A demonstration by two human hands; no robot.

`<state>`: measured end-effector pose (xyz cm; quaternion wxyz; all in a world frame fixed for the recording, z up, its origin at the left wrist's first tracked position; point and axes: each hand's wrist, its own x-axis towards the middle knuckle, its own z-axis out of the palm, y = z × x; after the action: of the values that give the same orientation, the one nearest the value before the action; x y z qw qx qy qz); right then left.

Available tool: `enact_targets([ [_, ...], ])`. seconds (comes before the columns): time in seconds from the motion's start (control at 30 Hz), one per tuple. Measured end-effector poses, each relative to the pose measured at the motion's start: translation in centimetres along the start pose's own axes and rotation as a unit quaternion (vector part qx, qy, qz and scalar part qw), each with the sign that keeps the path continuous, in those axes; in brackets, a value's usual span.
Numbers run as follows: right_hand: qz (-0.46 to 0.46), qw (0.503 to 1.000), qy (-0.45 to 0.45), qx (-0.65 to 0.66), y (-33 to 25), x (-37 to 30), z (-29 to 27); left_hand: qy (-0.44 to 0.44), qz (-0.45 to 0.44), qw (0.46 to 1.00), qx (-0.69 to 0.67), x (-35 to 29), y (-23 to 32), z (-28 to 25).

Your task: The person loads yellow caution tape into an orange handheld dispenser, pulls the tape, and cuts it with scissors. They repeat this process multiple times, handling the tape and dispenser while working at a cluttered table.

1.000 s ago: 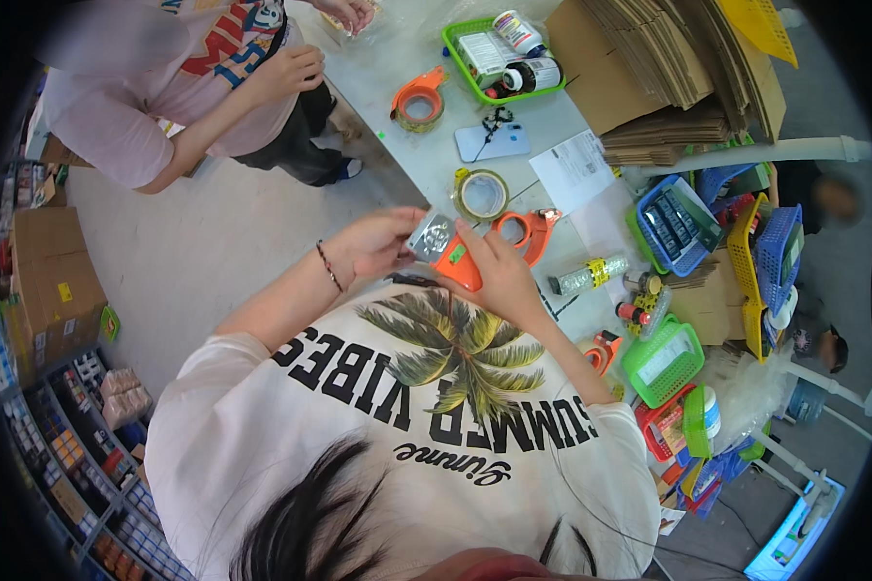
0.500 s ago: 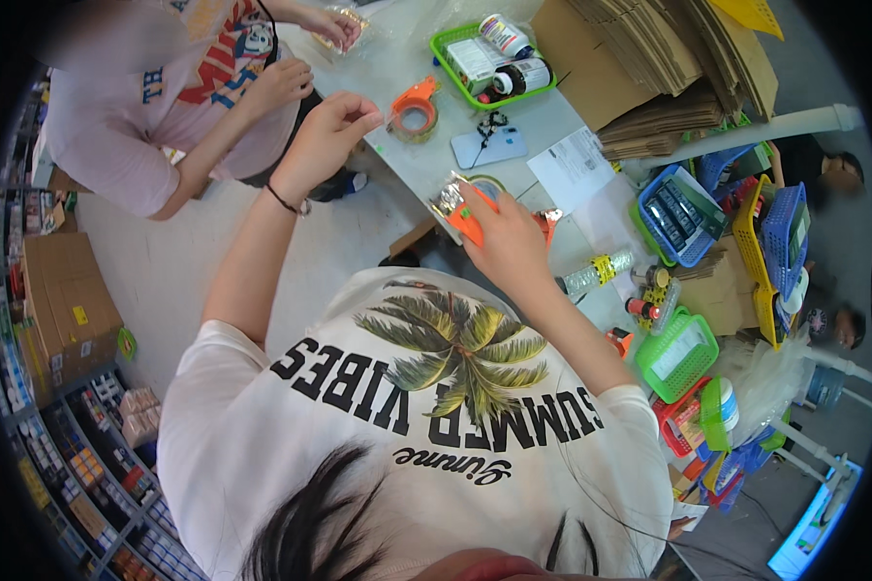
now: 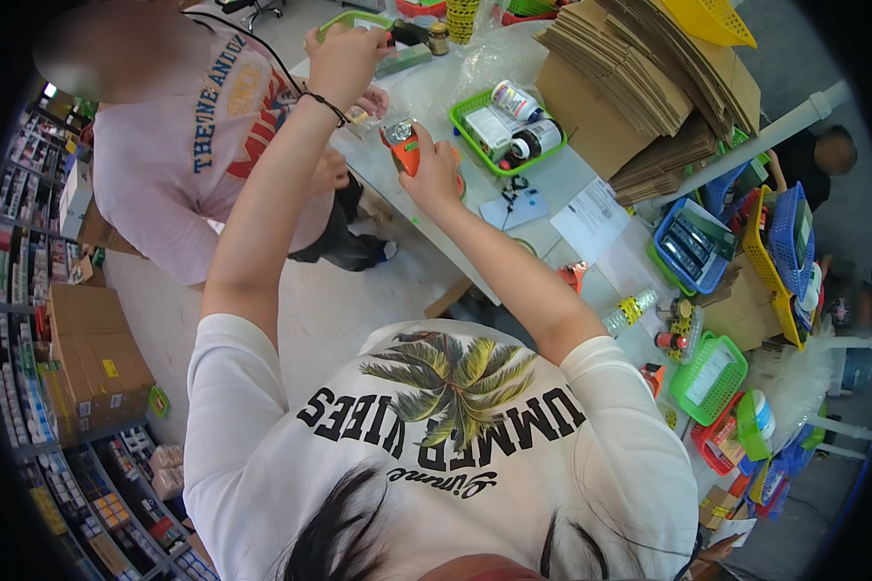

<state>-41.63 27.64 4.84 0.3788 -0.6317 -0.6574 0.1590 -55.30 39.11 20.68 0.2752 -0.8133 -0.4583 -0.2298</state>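
Observation:
My right hand (image 3: 436,179) grips an orange tape dispenser (image 3: 409,157) with a shiny metal end, above the table's left edge. Part of a tape roll shows beside the fingers; I cannot tell whether it belongs to this dispenser. My left hand (image 3: 349,58) is raised farther away, fingers curled together in front of a green basket (image 3: 329,29). Whatever those fingers pinch is too small to make out. A phone (image 3: 515,207) and a printed paper sheet (image 3: 589,221) lie right of my right forearm.
A green basket (image 3: 458,114) holds bottles and a box. Flattened cardboard (image 3: 591,107) is stacked at the far right. Another person (image 3: 165,184) stands at the left, hands by the table. More baskets (image 3: 709,376) and a bubble-wrapped item (image 3: 630,312) lie on the right.
Both hands have moved away from my body, the left rising toward the far basket. The tape dispenser has travelled with my right hand. The whole view has shifted.

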Motion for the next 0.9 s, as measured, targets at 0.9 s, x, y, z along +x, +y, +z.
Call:
enact_targets([
  [0.9,0.136,0.931,0.123,0.315,-0.8,6.5,9.4,0.021,0.013,1.0,0.009,6.4,-0.5,-2.2],
])
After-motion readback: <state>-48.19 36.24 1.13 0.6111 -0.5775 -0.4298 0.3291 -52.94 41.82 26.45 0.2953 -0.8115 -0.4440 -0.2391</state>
